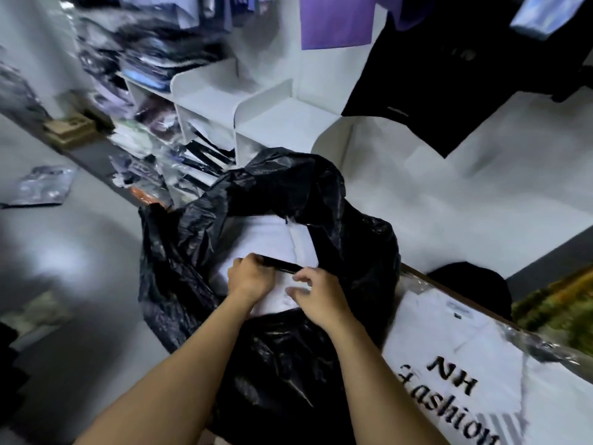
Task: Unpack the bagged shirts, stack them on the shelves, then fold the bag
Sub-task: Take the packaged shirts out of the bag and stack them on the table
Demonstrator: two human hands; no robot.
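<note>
A big black plastic bag [288, 200] stands open in front of me, with white packaged shirts [266, 239] showing inside its mouth. My left hand [252, 276] is curled round a black strap or bag edge [282, 265] that lies across the top shirt. Just to its right, my right hand [316, 292] rests over the white package with fingers loosely bent; whether it grips anything is unclear. White shelf compartments [269, 120] stand behind the bag.
A wrapped white shirt printed "NH Fashion" [455, 354] lies on the counter at right. Stacks of bagged clothes [150, 59] fill the shelves at left. A black garment [449, 69] and a purple one [337, 20] hang above. Loose packets lie on the grey floor [41, 187].
</note>
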